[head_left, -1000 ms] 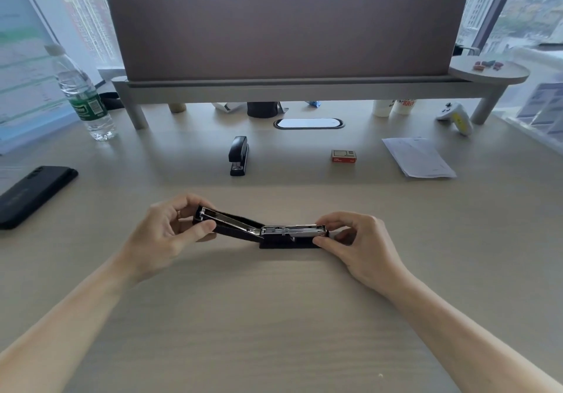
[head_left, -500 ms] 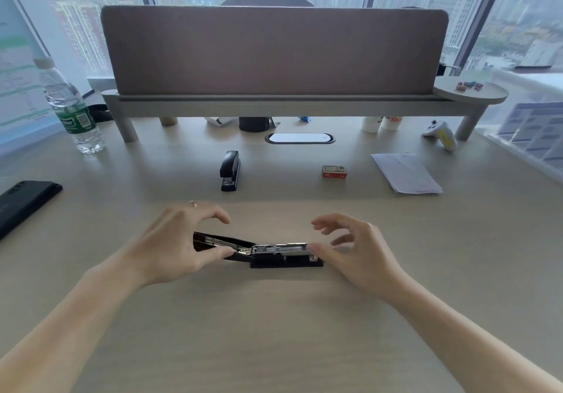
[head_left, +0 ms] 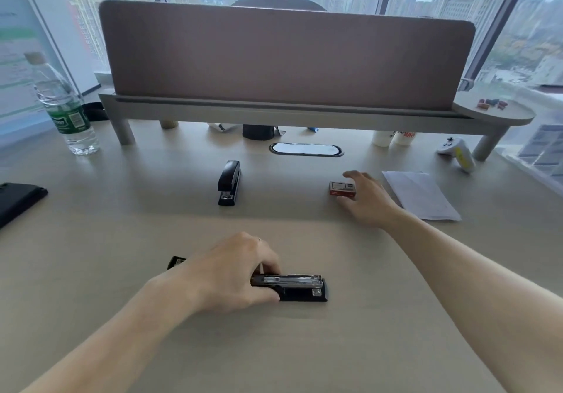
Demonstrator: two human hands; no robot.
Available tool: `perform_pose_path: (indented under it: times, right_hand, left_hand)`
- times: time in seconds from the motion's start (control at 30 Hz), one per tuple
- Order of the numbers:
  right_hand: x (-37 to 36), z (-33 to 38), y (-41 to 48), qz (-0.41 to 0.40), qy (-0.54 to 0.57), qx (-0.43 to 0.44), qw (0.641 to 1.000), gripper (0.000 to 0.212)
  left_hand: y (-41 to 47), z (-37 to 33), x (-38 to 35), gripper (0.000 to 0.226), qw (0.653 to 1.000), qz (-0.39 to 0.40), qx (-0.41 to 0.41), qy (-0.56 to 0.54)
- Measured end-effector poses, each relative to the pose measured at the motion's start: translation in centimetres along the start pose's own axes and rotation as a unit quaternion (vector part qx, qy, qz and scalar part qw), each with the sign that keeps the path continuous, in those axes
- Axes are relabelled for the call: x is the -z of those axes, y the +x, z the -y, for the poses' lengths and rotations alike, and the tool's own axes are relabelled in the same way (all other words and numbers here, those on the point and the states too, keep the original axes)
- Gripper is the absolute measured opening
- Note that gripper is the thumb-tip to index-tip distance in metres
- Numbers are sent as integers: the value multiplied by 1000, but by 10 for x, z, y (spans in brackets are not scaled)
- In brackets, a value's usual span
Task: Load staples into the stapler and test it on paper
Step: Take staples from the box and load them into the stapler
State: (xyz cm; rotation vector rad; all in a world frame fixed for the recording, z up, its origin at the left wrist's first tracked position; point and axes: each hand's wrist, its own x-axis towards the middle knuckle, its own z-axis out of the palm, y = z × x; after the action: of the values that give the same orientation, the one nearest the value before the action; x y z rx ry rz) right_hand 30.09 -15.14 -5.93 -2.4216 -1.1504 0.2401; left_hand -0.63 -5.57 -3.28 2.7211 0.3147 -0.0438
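Staple-fetching step — stapler [head_left: 292, 284] gripped by left hand [head_left: 228, 273]; right hand [head_left: 370, 202], spread wide at staple box [head_left: 341, 188], must be closed.

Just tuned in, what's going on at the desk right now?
A person's left hand holds the opened stapler on the desk. The right hand is at the red staple box, fingers either side of it; a firm grip isn't clear. The paper lies just right of that hand.

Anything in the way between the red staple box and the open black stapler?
Nothing visible: bare wooden desk lies between the small red staple box and the open black stapler. The closed black stapler sits left of that path.
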Motion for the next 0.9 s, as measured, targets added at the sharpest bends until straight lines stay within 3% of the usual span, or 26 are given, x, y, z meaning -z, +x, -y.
perform_pose_path:
  times: [0.23,0.37,0.63,0.8,0.9]
  right_hand:
    - [-17,6,-2,-26,-26,78,996,33]
    - [-23,13,-29,-25,-2,144,989,31]
    - [-26,28,-87,-1,45,197,979,30]
    - [-29,31,-117,10,77,204,976,30]
    - [-26,30,-124,16,89,208,974,37]
  left_hand:
    - [3,-3,-3,24,1000,-2,-4,-24]
    - [2,-5,-4,23,1000,-1,-2,-31]
    - [-2,-11,-3,23,1000,-12,-6,-14]
    - [-6,-13,-6,33,1000,-18,-5,13]
    - [-6,-15,-5,51,998,-54,21,12]
